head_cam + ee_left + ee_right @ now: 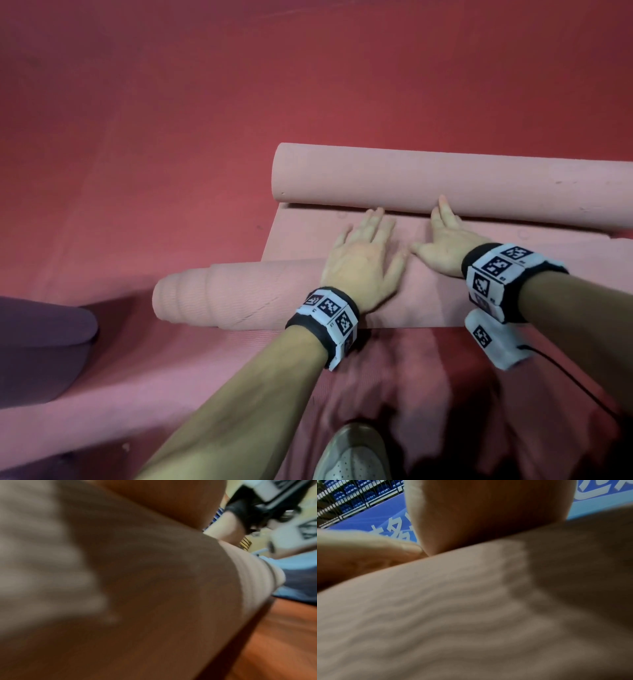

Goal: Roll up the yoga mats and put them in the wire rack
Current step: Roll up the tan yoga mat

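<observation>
Showing soft, even light from above in the head view, with dim corners and motion blur smearing the lower middle. Bending straight edges near the borders. Smearing heavily in both wrist views, all out of focus, with shade darkening the near surfaces and brighter background at the top.

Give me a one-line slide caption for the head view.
Both hands, left hand and right hand, press flat on a pink yoga mat rolled from both ends.

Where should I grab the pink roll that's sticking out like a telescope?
Probably around the thick middle of the telescoped roll, one hand at each side from above. Its left end steps down to a narrow core, so gripping there might pull the layers out further.
</observation>
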The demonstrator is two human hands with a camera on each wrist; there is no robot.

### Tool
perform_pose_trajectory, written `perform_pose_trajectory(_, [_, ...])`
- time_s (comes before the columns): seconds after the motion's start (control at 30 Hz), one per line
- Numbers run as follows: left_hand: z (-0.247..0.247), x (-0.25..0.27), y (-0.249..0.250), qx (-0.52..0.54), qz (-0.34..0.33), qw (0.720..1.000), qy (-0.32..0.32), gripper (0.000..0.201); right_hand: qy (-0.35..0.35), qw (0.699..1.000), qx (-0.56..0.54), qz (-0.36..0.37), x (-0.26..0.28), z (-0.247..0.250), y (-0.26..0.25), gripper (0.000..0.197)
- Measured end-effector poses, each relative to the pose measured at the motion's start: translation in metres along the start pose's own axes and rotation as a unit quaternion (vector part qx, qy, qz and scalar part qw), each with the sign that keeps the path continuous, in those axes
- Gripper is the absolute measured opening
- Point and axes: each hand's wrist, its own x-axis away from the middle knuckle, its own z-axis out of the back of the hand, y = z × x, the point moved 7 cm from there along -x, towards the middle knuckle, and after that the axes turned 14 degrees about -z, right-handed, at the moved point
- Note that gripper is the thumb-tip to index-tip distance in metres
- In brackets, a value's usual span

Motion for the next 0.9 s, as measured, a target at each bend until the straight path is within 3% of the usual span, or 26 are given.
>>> perform_pose_trajectory(0.07, [0.001, 0.003, 0.011, 0.006, -0.074, 0.997, 0.001, 0.074, 0.013, 1.0, -0.004, -0.002, -0.003, 0.003, 0.0, 0.091])
perform_pose_trajectory(0.13, [-0.002, 0.006, 0.014, 0.009, -0.104, 0.994, -0.041, 0.091, 0.029, 1.0, -0.009, 0.004, -0.003, 0.004, -0.001, 0.09])
perform_pose_trajectory(0.27, [-0.014, 0.011, 0.015, -0.032, -0.098, 0.983, -0.154, 0.133, 0.063, 0.998, -0.015, 0.021, 0.003, 0.001, 0.005, 0.085])
perform_pose_trajectory(0.37, [-0.021, 0.013, 0.015, -0.059, -0.088, 0.974, -0.201, 0.15, 0.093, 0.995, -0.014, 0.043, 0.011, 0.0, 0.007, 0.082])
perform_pose_trajectory(0.5, [-0.026, 0.011, 0.013, -0.079, -0.069, 0.963, -0.247, 0.159, 0.113, 0.989, 0.011, 0.094, 0.03, -0.002, 0.007, 0.083])
perform_pose_trajectory(0.63, [-0.029, 0.011, 0.012, -0.085, -0.06, 0.959, -0.264, 0.162, 0.122, 0.976, 0.096, 0.152, 0.059, -0.012, 0.016, 0.114])
perform_pose_trajectory(0.77, [-0.03, 0.016, 0.017, -0.102, -0.054, 0.959, -0.26, 0.154, 0.057, 0.965, 0.196, 0.166, 0.07, -0.022, 0.025, 0.138])
perform_pose_trajectory(0.9, [-0.03, 0.017, 0.018, -0.101, -0.047, 0.96, -0.257, 0.151, 0.06, 0.964, 0.222, 0.131, 0.071, -0.026, 0.026, 0.152])
